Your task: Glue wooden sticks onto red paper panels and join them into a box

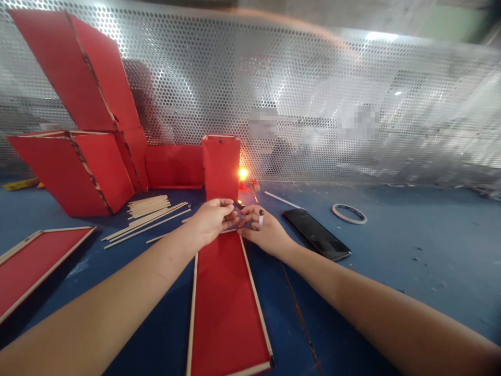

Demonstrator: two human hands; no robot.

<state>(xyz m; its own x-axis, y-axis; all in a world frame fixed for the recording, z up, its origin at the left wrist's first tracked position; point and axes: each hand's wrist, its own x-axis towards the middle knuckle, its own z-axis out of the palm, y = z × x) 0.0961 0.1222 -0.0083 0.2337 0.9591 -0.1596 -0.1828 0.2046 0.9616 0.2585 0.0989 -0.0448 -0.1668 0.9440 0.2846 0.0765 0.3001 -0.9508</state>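
A small dark piece [238, 204], too small to name, shows between the fingertips of my two hands. My left hand [214, 222] is closed in a pinch beside it; what it grips is hidden. From the other side, my right hand [263, 228] has its fingers curled and closed, with a ring on one finger, and its hold cannot be made out. Both hands are over the far end of a long red panel [225, 308] edged with thin wooden strips. Just beyond them burns a small red candle [242, 180], beside an upright red box [222, 167].
Tall red panel structures [90, 99] and a red box [86, 172] stand at left. Loose wooden sticks [146, 216] lie nearby, with another framed red panel [43, 261]. To the right are a black phone [317, 235] and a tape roll [349, 214]. Perforated metal sheeting [313, 115] stands behind.
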